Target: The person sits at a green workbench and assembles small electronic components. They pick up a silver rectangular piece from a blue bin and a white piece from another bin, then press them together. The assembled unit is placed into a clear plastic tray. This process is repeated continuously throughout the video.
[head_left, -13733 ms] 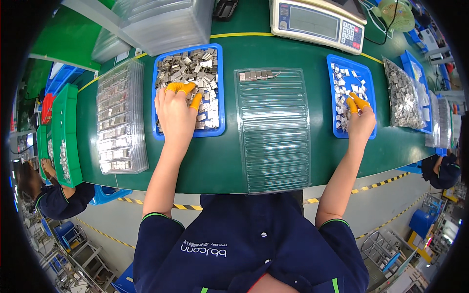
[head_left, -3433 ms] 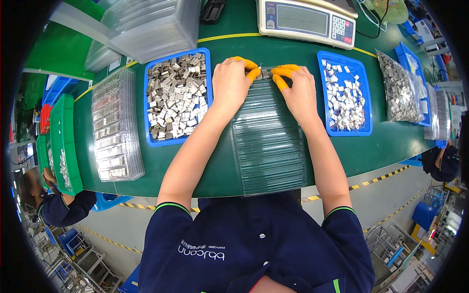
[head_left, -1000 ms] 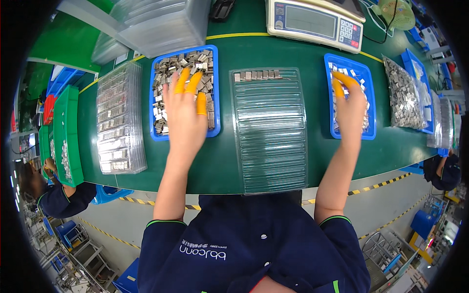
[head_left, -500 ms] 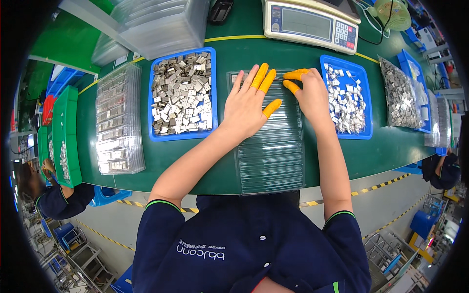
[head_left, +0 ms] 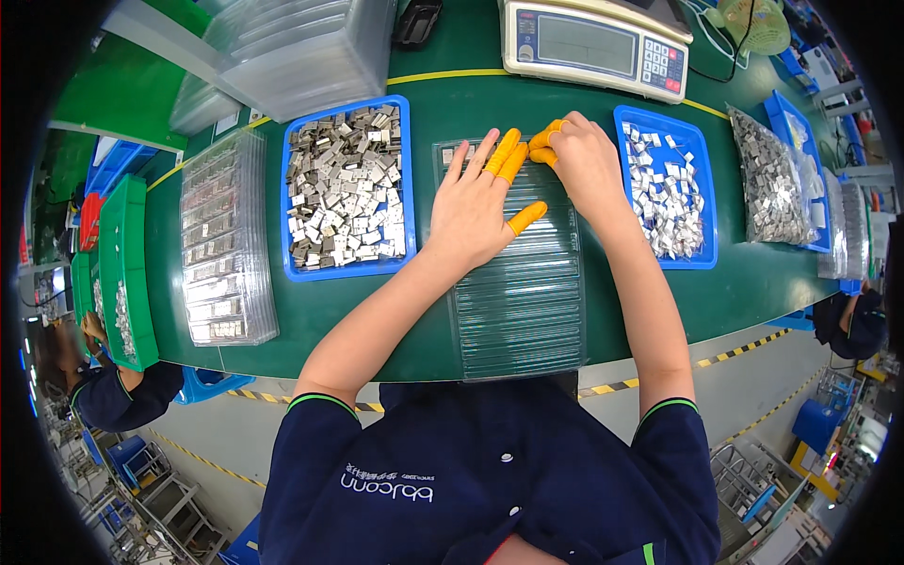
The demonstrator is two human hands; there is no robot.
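A clear ribbed plastic tray [head_left: 518,330] lies on the green table in front of me. My left hand [head_left: 469,215] rests on its upper part, palm down with fingers spread and nothing held. At the tray's far end my right hand [head_left: 586,168] bends down with its fingertips pinched together; whatever is between them is hidden. Yellow finger cots cover several fingertips. A few small metal pieces [head_left: 448,155] show in the tray's far row by my left fingers. A blue bin [head_left: 411,188] of metal shells stands to the left, and a blue bin [head_left: 712,217] of small white-and-metal pieces to the right.
Left of the bins stands a stack of filled clear trays [head_left: 226,250], with a green bin [head_left: 137,273] beyond. A weighing scale [head_left: 589,47] and stacked clear trays [head_left: 301,56] stand at the back. A bag of metal parts [head_left: 774,184] lies at right. Co-workers sit at both sides.
My right hand has shifted slightly left along the tray's far end, and its fingertips have drawn closer together. The left hand has stayed spread in nearly the same place.
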